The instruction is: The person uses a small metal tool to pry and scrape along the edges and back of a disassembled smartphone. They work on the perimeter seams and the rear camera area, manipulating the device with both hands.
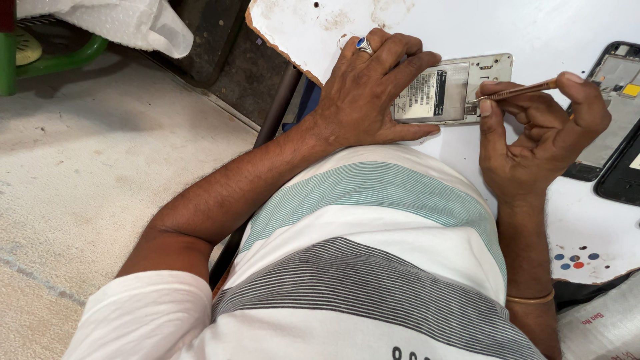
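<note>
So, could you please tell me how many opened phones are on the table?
3: one opened phone under the left hand, and two dark ones at the right edge, both partly cut off; more may lie out of frame.

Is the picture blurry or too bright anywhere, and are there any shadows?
Head view: even, soft daylight; the white table looks very bright, almost washed out. The left hand on the opened phone and the right hand with the thin tool look sharp, casting only faint shadows. The shirt close to the camera bulges large.
</note>
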